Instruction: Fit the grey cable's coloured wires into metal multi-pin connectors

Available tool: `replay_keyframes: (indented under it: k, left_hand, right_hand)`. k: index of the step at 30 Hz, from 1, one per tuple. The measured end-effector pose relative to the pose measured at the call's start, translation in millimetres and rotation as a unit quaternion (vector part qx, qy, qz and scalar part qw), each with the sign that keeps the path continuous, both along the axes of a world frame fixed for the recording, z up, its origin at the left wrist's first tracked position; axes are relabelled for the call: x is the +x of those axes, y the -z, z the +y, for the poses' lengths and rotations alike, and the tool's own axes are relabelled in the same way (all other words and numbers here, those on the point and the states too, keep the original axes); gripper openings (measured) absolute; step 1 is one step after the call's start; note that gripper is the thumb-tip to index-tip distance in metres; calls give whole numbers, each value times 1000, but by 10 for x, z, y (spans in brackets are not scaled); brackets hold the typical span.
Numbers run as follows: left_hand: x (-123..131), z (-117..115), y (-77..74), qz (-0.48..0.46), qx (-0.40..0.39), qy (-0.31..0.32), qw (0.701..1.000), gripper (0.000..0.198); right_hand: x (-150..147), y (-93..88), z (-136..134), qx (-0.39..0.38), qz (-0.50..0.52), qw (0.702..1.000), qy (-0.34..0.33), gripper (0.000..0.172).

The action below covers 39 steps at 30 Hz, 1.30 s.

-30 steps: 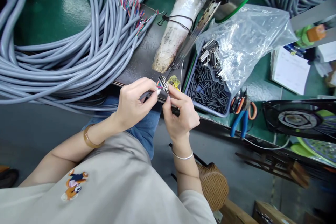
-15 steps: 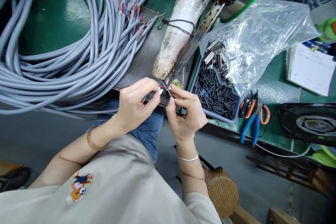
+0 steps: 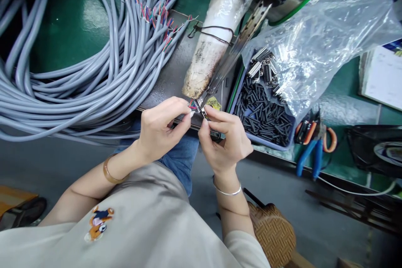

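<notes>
My left hand pinches the stripped end of a grey cable, whose coloured wires show at my fingertips. My right hand pinches a small metal connector against those wires. Both hands meet at the front edge of a dark metal plate, just below the tip of a long wrapped tool that points down at them.
A thick bundle of grey cables with stripped coloured ends fills the left of the green bench. A blue tray of black tubes and metal connectors sits right, under a plastic bag. Blue and orange pliers lie beyond it.
My hands stay joined on the cable end and connector, with small finger shifts. The view has drifted, so the tray and pliers sit further right in the picture.
</notes>
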<state>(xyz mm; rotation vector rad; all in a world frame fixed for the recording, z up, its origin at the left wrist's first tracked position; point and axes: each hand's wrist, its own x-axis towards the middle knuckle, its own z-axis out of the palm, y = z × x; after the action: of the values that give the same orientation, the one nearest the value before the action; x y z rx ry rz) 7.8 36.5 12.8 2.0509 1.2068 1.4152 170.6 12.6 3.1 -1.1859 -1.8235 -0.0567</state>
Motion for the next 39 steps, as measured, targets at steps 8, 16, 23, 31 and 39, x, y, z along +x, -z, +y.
replay_keyframes:
  k: [8, 16, 23, 31, 39]
  left_hand:
    - [10, 5, -30, -17, 17, 6, 1000, 15]
    - [8, 12, -78, -22, 14, 7, 1000, 16]
    - [-22, -1, -74, 9, 12, 26, 1000, 15]
    - [-15, -5, -53, 36, 22, 8, 999, 15]
    - [-15, 26, -105, 18, 34, 4, 999, 15]
  right_hand:
    - [-25, -21, 51, 16, 16, 1000, 9, 13]
    - [-59, -48, 64, 35, -6, 999, 15, 16]
    - [-46, -29, 17, 37, -14, 999, 2, 17]
    - [-42, 17, 50, 27, -2, 1000, 9, 15]
    - [-90, -47, 89, 41, 4, 999, 29, 15]
